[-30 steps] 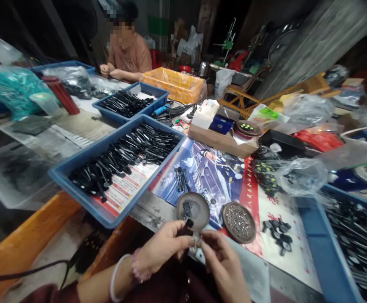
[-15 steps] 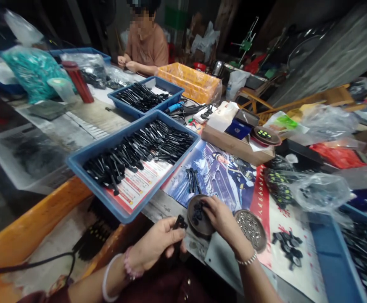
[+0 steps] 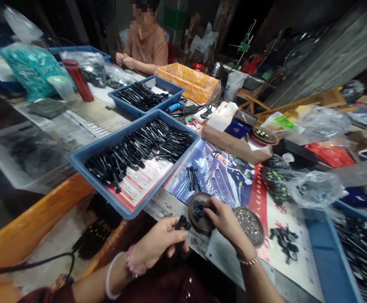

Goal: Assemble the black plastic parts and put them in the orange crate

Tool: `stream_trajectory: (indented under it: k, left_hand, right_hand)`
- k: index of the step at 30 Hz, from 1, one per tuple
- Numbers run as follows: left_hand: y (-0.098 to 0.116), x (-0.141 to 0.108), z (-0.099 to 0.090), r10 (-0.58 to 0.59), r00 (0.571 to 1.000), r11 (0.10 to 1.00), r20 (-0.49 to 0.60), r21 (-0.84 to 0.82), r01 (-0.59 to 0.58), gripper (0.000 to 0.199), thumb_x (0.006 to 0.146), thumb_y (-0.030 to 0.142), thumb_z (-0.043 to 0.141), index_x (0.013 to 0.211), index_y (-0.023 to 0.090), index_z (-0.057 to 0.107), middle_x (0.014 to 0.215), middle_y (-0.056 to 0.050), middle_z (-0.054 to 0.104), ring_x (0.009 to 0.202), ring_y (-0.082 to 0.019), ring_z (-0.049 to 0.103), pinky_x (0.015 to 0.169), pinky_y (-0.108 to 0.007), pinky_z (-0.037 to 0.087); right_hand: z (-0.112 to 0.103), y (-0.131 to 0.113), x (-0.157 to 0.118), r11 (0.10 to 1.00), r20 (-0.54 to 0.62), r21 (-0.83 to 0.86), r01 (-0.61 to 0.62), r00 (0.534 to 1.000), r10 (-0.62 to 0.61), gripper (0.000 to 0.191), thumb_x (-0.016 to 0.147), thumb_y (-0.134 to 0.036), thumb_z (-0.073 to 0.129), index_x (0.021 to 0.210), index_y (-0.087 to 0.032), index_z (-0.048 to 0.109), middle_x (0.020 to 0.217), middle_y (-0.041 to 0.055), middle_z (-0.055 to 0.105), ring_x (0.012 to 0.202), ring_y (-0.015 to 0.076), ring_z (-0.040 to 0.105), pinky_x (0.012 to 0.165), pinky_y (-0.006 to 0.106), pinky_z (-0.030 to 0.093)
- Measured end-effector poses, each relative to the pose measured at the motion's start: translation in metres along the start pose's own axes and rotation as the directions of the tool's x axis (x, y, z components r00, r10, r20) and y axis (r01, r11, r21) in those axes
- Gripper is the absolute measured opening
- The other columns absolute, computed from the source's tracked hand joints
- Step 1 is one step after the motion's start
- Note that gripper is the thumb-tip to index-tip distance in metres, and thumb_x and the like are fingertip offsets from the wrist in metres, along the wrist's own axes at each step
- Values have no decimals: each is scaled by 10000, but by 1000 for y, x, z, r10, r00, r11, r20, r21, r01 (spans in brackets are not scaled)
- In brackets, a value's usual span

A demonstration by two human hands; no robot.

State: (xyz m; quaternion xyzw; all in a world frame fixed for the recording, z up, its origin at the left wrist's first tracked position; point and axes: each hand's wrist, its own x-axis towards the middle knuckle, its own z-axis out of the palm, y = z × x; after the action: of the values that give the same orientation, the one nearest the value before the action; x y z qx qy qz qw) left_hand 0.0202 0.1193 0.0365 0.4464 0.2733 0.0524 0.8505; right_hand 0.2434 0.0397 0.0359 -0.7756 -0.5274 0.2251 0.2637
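Right hand (image 3: pixel 224 221) at bowl (image 3: pixel 204 224) of black parts (image 3: pixel 197 210), grip unclear, left hand (image 3: pixel 160 239) pinching black piece (image 3: pixel 182 223)

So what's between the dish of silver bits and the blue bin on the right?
In the head view, a loose pile of black pieces lies on the poster between the dish and the blue bin.
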Motion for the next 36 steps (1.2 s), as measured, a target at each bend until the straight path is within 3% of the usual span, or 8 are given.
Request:
stream_trajectory:
  k: [4,8,12,14,24,32,36]
  left_hand:
    - [4,-3,3,-29,1000,999,5,46,29,223,803,337,660,786,148,544,621,-10,676,362,-25,364,343,-162,194]
    - [9,-3,9,-46,998,994,39,106,41,237,797,354,666,821,132,587,599,-2,654,384,-38,397,358,-172,198]
    - [11,-2,12,-38,996,986,86,165,24,234,808,342,666,869,123,610,603,-3,649,415,-50,420,378,-179,217]
    - [13,-2,13,-46,995,979,88,200,28,215,811,327,663,856,125,605,606,-4,653,414,-48,411,383,-182,216]
    - [13,-2,13,-84,995,947,58,317,62,192,798,325,655,806,149,578,594,25,619,417,-51,403,383,-167,257]
    - [21,-1,12,-96,991,935,99,350,55,211,809,318,644,886,123,665,631,-1,647,464,-67,451,421,-175,262]
    - [22,0,11,-107,989,939,106,339,65,149,800,271,637,824,126,653,601,8,638,467,-70,455,450,-178,300]
  right_hand:
    - [-9,-12,-26,978,-83,206,-31,995,49,331,909,-345,485,1154,-153,597,899,74,671,734,197,621,657,307,485]
    - [-7,-36,-54,847,15,523,-90,995,96,274,911,-405,559,1040,-187,663,782,28,643,611,151,586,594,267,476]
    - [3,-50,-68,696,89,692,-188,980,177,267,903,-428,598,991,-184,663,624,-6,617,596,152,590,613,260,478]
    - [6,-52,-69,678,82,708,-200,976,202,271,893,-432,613,956,-176,678,635,4,631,607,154,585,617,259,474]
    - [15,-61,-65,776,108,602,-189,982,155,296,902,-441,573,798,-181,669,772,36,689,695,177,593,646,261,455]
    - [10,-49,-62,618,274,713,-332,943,190,323,866,-479,634,842,-160,674,639,2,620,593,140,550,596,248,434]
    - [11,-52,-62,617,322,695,-368,927,191,335,863,-494,625,819,-163,662,624,5,623,585,147,564,589,251,442]
